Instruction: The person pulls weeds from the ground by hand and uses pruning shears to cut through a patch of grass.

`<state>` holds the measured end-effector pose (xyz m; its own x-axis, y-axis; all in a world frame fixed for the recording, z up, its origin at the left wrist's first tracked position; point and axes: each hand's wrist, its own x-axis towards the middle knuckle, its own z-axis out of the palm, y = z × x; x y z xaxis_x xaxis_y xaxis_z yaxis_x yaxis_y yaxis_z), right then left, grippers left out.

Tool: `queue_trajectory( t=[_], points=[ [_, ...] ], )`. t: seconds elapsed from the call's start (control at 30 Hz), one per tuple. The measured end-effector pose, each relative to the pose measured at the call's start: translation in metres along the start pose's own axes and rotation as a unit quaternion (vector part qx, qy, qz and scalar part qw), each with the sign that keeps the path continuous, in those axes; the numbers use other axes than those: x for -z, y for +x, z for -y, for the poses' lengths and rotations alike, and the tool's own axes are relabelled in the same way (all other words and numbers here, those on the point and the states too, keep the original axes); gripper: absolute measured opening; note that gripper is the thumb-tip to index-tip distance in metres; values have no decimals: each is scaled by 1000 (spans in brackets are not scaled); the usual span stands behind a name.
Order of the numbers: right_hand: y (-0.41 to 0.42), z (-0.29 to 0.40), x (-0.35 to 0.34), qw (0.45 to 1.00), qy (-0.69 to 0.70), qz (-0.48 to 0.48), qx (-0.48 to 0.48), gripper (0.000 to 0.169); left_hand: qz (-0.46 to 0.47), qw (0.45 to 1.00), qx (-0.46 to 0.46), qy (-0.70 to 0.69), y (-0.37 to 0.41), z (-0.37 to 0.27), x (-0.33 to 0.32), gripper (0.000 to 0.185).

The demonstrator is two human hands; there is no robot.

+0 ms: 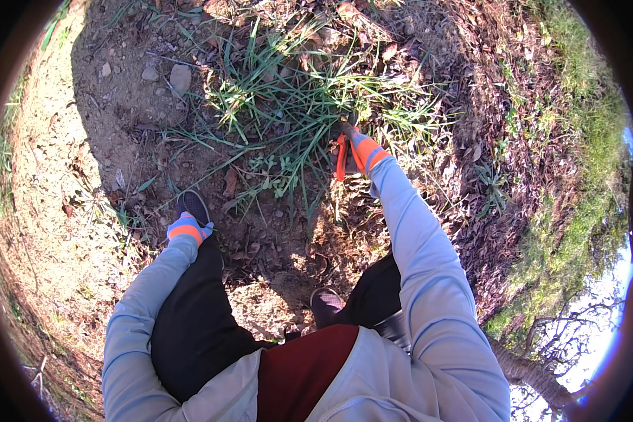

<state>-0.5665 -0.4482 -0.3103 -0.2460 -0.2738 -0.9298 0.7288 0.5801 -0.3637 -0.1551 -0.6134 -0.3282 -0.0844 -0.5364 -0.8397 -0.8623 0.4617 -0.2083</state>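
Observation:
My right hand [368,150], in an orange and grey-blue work glove, grips what look like pruning shears [341,159] with orange-red handles. The shears' working end is lost among the blades at the right side of a clump of long green grass [295,100]. My left hand [189,228], gloved alike, rests at my bent left knee with the thumb spread away from the fingers. No object shows in it, though the leg and glove hide part of the fingers. Just beyond that hand is my dark left shoe [194,204].
Bare soil with a grey stone [180,78] and smaller ones lies left of the clump. Dry leaf litter [485,105] covers the ground on the right. A small grassy tuft [493,184] grows there. My other shoe [325,305] stands close in. A tree branch [533,372] shows lower right.

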Motion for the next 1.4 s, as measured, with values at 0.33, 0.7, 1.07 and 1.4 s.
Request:
queue_trajectory(
  t=[0.33, 0.7, 1.07, 1.4],
  points=[
    [32, 4, 32, 979, -198, -29, 37, 32, -1, 1000, -6, 0, -1, -2, 1, 79],
    [62, 7, 54, 967, -241, -15, 80, 37, -5, 1000, -16, -5, 1, -7, 3, 78],
    [-42, 26, -55, 839, -533, -11, 108, 62, -2, 1000, 4, -5, 2, 5, -4, 79],
    [8, 0, -27, 885, -453, -72, 78, 61, -14, 1000, 5, -19, 0, 0, -2, 72]
  ],
)
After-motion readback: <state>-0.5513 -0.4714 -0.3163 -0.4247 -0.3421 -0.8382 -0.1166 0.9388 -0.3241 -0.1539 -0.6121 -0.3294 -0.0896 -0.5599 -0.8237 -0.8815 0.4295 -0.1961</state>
